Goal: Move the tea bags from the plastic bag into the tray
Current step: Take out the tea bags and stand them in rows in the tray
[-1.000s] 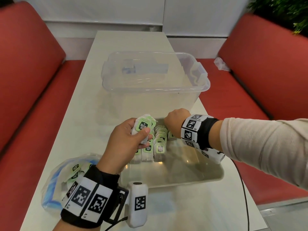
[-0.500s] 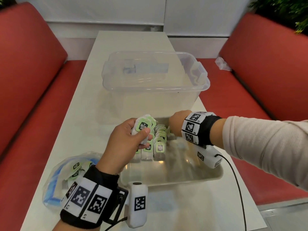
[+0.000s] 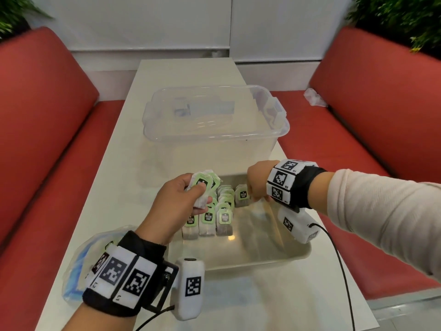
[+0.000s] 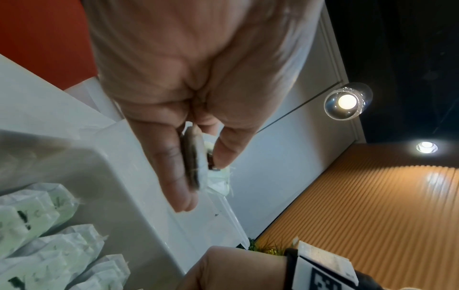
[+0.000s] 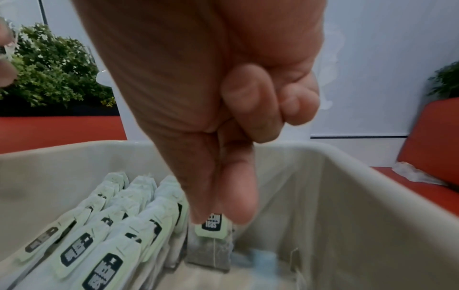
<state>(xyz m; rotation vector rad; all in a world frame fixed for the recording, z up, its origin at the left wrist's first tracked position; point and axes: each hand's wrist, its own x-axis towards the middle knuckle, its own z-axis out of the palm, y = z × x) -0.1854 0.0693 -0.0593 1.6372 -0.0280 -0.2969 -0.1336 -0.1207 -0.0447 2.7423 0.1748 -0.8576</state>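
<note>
A shallow beige tray (image 3: 262, 261) holds three rows of green-tagged tea bags (image 3: 220, 211) standing at its far left. My right hand (image 3: 250, 194) pinches the tag of one more tea bag (image 3: 241, 195) just right of those rows. In the right wrist view my right hand (image 5: 218, 219) holds this tea bag (image 5: 211, 253) upright with its lower end on the tray floor. My left hand (image 3: 201, 194) hovers over the tray's far left corner and grips a small bunch of tea bags (image 3: 205, 181). The plastic bag (image 3: 76, 266) lies at the near left, partly hidden by my left wrist.
A large clear plastic bin (image 3: 214, 120) stands on the white table just beyond the tray. Red bench seats (image 3: 358, 163) flank the table on both sides. A crumpled clear wrapper (image 3: 315, 97) lies on the right bench. The tray's right half (image 3: 274, 230) holds no bags.
My right hand has shifted a little to the right and down with its tea bag, which now stands beside the third row. The left hand keeps its bunch and has barely moved.
</note>
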